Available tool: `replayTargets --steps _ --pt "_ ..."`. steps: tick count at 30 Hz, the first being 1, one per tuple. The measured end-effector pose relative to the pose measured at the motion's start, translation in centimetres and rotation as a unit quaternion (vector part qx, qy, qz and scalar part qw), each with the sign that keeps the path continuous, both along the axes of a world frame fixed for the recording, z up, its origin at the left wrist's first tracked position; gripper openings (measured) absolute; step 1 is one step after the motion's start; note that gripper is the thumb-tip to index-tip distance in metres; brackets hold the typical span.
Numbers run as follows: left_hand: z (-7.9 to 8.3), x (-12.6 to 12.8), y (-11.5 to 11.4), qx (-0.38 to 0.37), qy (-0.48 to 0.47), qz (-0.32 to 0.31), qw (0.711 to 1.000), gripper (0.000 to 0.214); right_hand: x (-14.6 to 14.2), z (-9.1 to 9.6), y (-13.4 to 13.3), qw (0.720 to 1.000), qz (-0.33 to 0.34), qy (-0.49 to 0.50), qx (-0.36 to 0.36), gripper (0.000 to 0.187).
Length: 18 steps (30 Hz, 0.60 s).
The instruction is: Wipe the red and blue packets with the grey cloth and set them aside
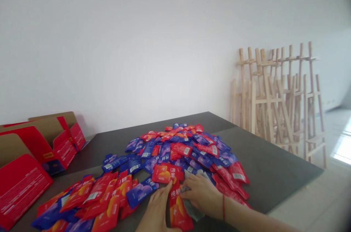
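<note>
In the head view, my right hand (201, 193), a red band at its wrist, is closed around a crumpled grey-green cloth (193, 210). Beside it, my left hand (156, 208) has its fingers stretched out, thumb apart, with the fingertips at the lower edge of a red sachet (164, 173) printed with orange fruit. Another red sachet (179, 212) lies upright between the two hands. Just left of my left hand is a purple-blue sachet (141, 191). A large mixed pile of red and blue sachets (179, 149) spreads beyond both hands.
A smaller group of red and blue sachets (105, 199) lies on the left of the dark table (263, 170). Open red cardboard boxes (19, 188) stand along the left side. Wooden easels (270, 104) lean by the white wall (153, 49) at the right.
</note>
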<state>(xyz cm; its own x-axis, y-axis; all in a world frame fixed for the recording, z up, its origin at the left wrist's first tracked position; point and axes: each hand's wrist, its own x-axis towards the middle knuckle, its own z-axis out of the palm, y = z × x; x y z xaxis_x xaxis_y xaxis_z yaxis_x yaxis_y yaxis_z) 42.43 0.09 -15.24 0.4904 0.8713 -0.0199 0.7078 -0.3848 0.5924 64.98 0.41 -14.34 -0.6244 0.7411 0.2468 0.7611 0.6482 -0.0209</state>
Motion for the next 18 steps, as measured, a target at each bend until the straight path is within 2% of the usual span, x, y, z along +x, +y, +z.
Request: replayTargets --steps 3,6,9,12,15,18 --pt "0.0 0.0 -0.3 0.004 -0.001 0.003 1.0 0.117 -1.4 -0.1 0.9 1.0 -0.025 -0.001 0.004 0.017" --pt "-0.6 -0.4 -0.1 0.006 -0.009 -0.004 1.0 0.115 -1.7 0.0 0.4 1.0 0.013 -0.012 0.011 0.018" --pt "-0.9 -0.7 0.5 0.017 -0.014 -0.018 1.0 0.113 -0.7 0.1 -1.0 0.997 0.077 0.001 0.016 0.026" --pt "0.0 -0.1 0.7 0.005 0.031 -0.028 0.999 0.11 0.1 0.1 -1.8 0.995 0.099 0.031 0.003 0.027" --pt "1.9 1.9 -0.1 -0.04 0.133 -0.013 0.99 0.105 -0.1 -0.3 -1.4 0.998 0.027 0.059 -0.021 0.026" --pt "3.0 4.5 -1.3 -0.044 0.177 0.047 0.982 0.092 -0.8 -0.9 -0.5 0.994 -0.056 0.092 -0.034 0.029"
